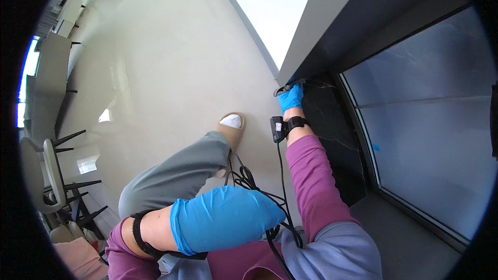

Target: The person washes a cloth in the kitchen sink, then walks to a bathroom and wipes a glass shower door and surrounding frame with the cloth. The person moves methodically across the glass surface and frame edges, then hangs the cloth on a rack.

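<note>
At the lower end of a grey door frame [325, 19], my right hand [291, 97] in a blue disposable glove grips a bunched grey cloth [286, 88]. The cloth touches the foot of the frame beside a dark marble threshold [330, 124]. A black sensor box [277, 129] is strapped to that wrist, with a cable running down from it. My left hand [229, 217], also in a blue glove, lies across the front of my body. Its fingertips are beside a bundle of black cables [249, 181]; whether they hold them is hidden. A black strap [140, 233] circles the left wrist.
To the right stands a frosted glass door [424, 124] in a dark frame. A white wall [272, 4] with a grey skirting rises ahead. Chairs [54, 175] and a long desk [50, 70] line the left. Loose cable loops hang near my slippered foot [232, 128] on the glossy floor [163, 54].
</note>
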{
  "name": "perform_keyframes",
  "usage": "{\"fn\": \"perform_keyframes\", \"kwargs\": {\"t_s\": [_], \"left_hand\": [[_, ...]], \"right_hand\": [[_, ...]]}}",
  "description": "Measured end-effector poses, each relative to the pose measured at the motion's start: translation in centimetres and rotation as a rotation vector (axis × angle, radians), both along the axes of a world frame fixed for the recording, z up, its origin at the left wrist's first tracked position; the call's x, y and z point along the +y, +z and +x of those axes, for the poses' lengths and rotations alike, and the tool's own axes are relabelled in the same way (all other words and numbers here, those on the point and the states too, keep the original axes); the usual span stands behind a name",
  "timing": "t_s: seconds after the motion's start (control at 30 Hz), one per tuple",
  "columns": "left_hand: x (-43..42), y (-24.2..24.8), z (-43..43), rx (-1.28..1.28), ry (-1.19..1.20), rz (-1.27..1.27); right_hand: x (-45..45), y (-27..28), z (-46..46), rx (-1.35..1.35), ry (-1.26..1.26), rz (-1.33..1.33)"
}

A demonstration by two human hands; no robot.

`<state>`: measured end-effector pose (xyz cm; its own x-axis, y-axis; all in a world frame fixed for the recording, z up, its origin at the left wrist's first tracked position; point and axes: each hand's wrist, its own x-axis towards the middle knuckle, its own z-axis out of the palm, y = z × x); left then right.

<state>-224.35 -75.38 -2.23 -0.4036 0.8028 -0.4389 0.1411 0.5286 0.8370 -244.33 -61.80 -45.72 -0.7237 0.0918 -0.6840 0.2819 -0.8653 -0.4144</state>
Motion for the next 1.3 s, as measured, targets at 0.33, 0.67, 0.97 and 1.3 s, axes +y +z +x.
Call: {"fn": "perform_keyframes", "kwargs": {"t_s": [0.33, 0.67, 0.97, 1.3], "left_hand": [[-0.1, -0.8, 0.7, 0.052, 0.078, 0.157], [5.5, 2.4, -3.6, 0.136, -0.427, -0.075], [12.8, -2.9, -5.8, -0.041, -0.771, 0.174], [11.1, -6.5, -3.4, -0.873, -0.638, 0.199]], "right_hand": [[0.7, 4.4, -0.3, 0.39, 0.866, 1.45], [2.0, 23.3, -1.6, 0.029, 0.082, -0.911], [6.2, 46.5, 2.7, 0.244, 0.332, -1.157], [5.4, 58.9, 6.5, 0.471, 0.277, -1.045]]}}
